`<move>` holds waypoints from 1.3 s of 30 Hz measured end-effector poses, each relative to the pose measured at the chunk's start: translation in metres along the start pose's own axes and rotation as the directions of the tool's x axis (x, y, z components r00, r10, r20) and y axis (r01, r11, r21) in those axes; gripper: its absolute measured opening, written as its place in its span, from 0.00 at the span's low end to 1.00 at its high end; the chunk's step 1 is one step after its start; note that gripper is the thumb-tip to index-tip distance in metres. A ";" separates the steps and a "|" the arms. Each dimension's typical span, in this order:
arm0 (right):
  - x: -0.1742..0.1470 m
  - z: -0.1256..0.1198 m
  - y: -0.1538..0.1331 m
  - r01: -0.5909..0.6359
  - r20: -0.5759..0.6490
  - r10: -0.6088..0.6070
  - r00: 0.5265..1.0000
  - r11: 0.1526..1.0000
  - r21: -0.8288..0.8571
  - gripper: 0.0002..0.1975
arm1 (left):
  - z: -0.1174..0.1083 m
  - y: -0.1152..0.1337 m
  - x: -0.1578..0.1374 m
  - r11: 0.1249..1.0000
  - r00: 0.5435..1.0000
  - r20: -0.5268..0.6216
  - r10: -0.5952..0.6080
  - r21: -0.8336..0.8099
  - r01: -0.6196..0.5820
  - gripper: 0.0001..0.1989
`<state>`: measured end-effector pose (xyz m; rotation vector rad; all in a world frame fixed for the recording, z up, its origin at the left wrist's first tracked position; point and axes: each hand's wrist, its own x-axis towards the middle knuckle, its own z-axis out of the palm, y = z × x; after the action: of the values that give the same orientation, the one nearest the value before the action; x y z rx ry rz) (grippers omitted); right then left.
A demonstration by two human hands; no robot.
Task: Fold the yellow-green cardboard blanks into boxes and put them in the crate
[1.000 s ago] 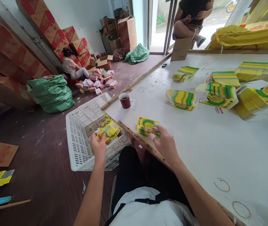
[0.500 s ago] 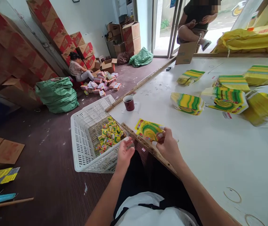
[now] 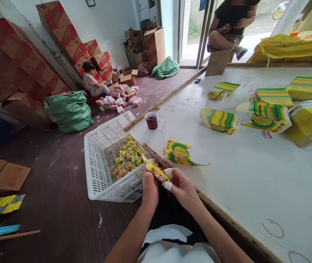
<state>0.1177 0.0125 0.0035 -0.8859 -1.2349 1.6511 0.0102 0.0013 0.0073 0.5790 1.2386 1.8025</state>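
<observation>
Between both hands, above the table's wooden edge, is a small yellow-and-green printed carton (image 3: 157, 171), tilted. My left hand (image 3: 149, 186) grips its left end, thumb on the near side and the other fingers mostly hidden. My right hand (image 3: 181, 185), with white wraps on its fingertips, pinches the right end. Just beyond lies a small stack of flat yellow-green cartons (image 3: 178, 150) on the white table (image 3: 235, 175). Left of my hands, a white plastic basket (image 3: 103, 190) holds several small folded yellow boxes (image 3: 128, 157).
A dark red mug (image 3: 151, 121) stands near the table's left edge. More carton stacks (image 3: 220, 121) lie across the far table. A person (image 3: 92, 80) sits on the floor by scattered boxes; another person (image 3: 228, 31) sits near the doorway. A green sack (image 3: 68, 111) stands behind the basket.
My right hand has brought a carton from the stack left and towards me. My left hand, formerly empty beside the basket, has closed on the carton's other end.
</observation>
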 end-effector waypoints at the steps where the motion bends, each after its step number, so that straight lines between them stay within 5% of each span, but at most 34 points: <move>1: 0.002 -0.004 0.000 0.009 0.003 -0.009 1.000 1.000 0.008 0.16 | -0.003 -0.002 -0.001 0.999 1.000 0.023 0.015 0.049 -0.016 0.25; 6: 0.004 -0.027 0.001 0.167 -0.035 -0.177 0.984 0.966 -0.199 0.07 | -0.019 0.007 0.011 0.986 0.995 0.102 -0.020 0.169 0.003 0.22; 8: 0.003 -0.038 -0.003 0.325 -0.004 -0.364 0.931 0.835 -0.444 0.07 | -0.027 0.023 0.020 0.982 0.991 0.130 -0.017 0.190 -0.009 0.28; 10: 0.002 -0.046 -0.008 0.461 0.124 -0.515 0.848 0.602 -0.652 0.13 | -0.035 0.043 0.026 0.963 0.981 0.193 -0.005 0.264 -0.047 0.37; 12: 0.001 -0.048 -0.014 0.569 0.295 -0.568 0.768 0.396 -0.721 0.15 | -0.038 0.058 0.026 0.853 0.927 0.368 -0.071 0.505 -0.134 0.43; 15: -0.002 -0.038 -0.017 0.679 0.453 -0.571 0.685 0.274 -0.681 0.13 | -0.032 0.063 0.015 0.564 0.799 0.489 -0.348 0.791 -0.238 0.46; 18: -0.008 -0.025 -0.008 0.630 0.316 -0.659 0.682 0.311 -0.712 0.13 | -0.019 0.048 0.001 0.430 0.815 0.411 -0.410 0.875 -0.225 0.34; 21: -0.015 -0.014 0.006 0.483 0.003 -0.672 0.741 0.529 -0.698 0.11 | -0.011 0.033 -0.005 0.442 0.909 0.296 -0.292 0.885 -0.146 0.30; 24: -0.017 -0.009 0.013 0.340 -0.233 -0.445 0.865 0.860 -0.381 0.11 | -0.011 0.028 -0.007 0.453 0.946 0.260 -0.195 0.879 -0.149 0.34; 26: -0.013 -0.011 0.009 0.219 -0.274 -0.246 0.930 0.967 -0.126 0.15 | -0.013 0.027 -0.007 0.449 0.942 0.305 -0.140 0.868 -0.214 0.37; 30: -0.001 -0.023 -0.011 -0.050 -0.125 0.064 0.990 0.993 0.108 0.17 | -0.017 0.027 -0.011 0.492 0.866 0.487 -0.111 0.784 -0.378 0.39; 34: 0.000 -0.019 -0.013 -0.376 0.087 0.378 0.922 0.816 0.439 0.18 | -0.015 0.023 -0.017 0.592 0.842 0.537 -0.053 0.696 -0.407 0.40; 36: -0.005 -0.011 -0.005 -0.432 0.175 0.403 0.898 0.735 0.523 0.20 | -0.013 0.022 -0.017 0.606 0.853 0.520 -0.033 0.689 -0.397 0.42; 39: -0.012 -0.005 0.007 -0.369 0.170 0.334 0.927 0.737 0.566 0.25 | -0.012 0.022 -0.014 0.617 0.876 0.482 -0.022 0.696 -0.368 0.45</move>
<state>0.1253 0.0023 -0.0040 -0.6956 -0.5164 2.2087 0.0003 -0.0199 0.0237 1.5742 1.6294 1.0691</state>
